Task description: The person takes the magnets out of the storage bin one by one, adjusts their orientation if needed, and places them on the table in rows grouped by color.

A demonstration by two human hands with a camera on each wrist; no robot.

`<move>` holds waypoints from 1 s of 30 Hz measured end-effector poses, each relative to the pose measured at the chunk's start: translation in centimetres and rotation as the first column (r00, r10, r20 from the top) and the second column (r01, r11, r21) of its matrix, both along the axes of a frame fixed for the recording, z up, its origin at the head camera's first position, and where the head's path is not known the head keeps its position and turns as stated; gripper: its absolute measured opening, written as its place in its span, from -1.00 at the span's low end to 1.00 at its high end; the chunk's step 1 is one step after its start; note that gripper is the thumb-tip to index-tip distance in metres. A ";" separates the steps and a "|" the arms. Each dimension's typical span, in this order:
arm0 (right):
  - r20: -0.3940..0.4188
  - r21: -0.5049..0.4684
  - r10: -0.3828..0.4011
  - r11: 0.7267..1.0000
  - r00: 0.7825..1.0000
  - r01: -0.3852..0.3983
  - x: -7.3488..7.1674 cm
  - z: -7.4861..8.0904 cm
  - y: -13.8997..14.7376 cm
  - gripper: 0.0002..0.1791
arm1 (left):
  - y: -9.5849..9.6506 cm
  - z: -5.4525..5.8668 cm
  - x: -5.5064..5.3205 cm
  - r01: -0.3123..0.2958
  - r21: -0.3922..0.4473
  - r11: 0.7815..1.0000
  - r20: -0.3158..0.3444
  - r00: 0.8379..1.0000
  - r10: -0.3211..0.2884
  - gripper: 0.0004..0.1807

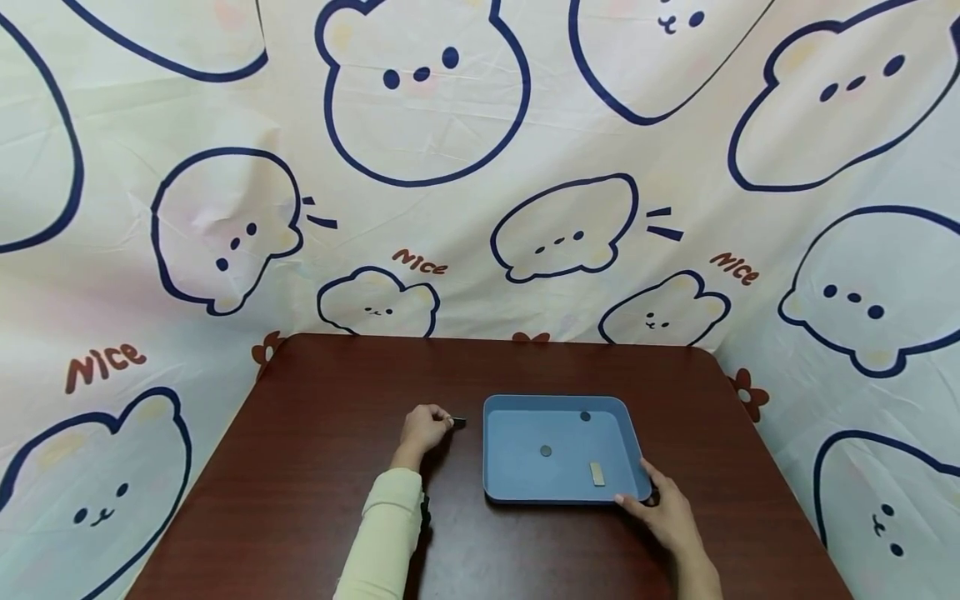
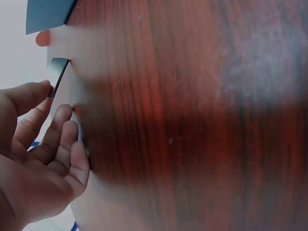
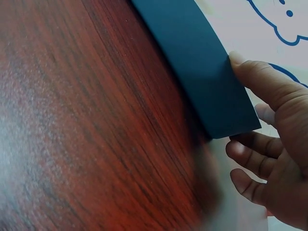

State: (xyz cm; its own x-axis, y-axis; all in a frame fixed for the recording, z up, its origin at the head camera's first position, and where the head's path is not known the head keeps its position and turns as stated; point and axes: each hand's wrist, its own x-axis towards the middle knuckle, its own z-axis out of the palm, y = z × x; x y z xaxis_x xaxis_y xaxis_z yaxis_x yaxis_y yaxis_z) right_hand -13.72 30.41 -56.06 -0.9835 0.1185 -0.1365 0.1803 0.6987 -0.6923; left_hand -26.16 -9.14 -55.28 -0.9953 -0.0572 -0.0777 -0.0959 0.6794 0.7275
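Between thumb and forefinger my left hand pinches a small dark flat piece, left of the tray. In the left wrist view this dark piece is thin and tilted, its lower end hidden by the fingertips; the other fingers are curled near the table. My right hand grips the near right corner of a blue rectangular tray, thumb at the rim. Inside the tray lie a grey disc, a darker disc and a beige rectangular piece, all apart from one another.
The tray stands on a dark reddish-brown wooden table with rounded far corners. Behind and beside the table hangs a pale cloth printed with cartoon bears.
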 end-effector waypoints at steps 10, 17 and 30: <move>-0.011 -0.005 -0.013 1.000 1.000 0.013 0.1 0.0 -0.2 -0.01 | -0.3 0.2 -0.5 0.063 -0.187 0.980 0.014 0.998 -0.062 -0.92; 0.001 -0.016 -0.021 1.000 1.000 0.021 0.1 -0.1 -0.3 -0.01 | -0.7 0.3 -0.9 0.125 -0.276 0.953 -0.009 0.991 -0.133 -0.88; 0.003 -0.014 -0.027 1.000 1.000 0.027 0.2 -0.1 -0.2 0.02 | -0.7 -0.5 -1.3 0.126 -0.301 0.945 -0.056 0.987 -0.149 -0.91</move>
State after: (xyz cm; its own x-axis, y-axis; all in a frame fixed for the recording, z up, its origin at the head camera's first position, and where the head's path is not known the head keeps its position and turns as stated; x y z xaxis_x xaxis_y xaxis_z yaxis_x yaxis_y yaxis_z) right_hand -13.53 30.23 -56.16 -0.9796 0.1435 -0.1408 0.2010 0.6840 -0.7013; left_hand -27.46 -9.80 -55.79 -0.9974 0.0718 -0.0007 0.0622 0.8678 0.4930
